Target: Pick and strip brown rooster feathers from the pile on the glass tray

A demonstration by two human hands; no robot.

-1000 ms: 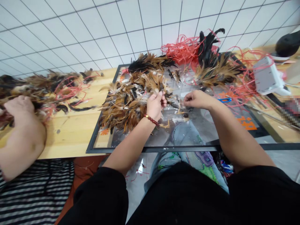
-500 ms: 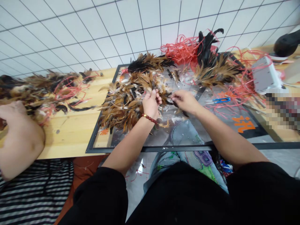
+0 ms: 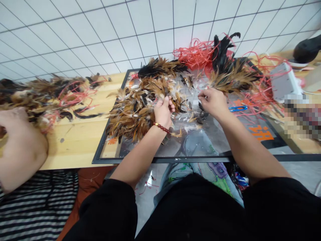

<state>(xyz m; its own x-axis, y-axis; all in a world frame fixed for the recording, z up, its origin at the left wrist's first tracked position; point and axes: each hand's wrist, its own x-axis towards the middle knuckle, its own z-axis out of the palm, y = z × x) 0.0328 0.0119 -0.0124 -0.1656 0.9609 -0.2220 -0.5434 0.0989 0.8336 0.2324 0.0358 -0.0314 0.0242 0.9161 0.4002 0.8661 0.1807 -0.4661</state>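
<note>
My left hand, with a dark red bead bracelet at the wrist, is closed, its thumb and fingers pinching brown feathers at the edge of a big pile. That pile of brown and black feathers spreads to the left over the glass top. To the right, my right hand hovers over the glass with thumb and fingertips drawn together. Whether something small sits between them I cannot make out. Just below its fingertips lie a few small dark feathers.
Pink plastic ribbon lies tangled by the tiled wall. Feather bundles stand at back right, near blue thread snips and a white box. At left, another person's arm reaches beside more feathers. The glass has a black frame.
My right hand has moved to the right, away from the left one, and now partly covers the snips. Dark feathers show below it. My left hand keeps its pinch almost in place.
</note>
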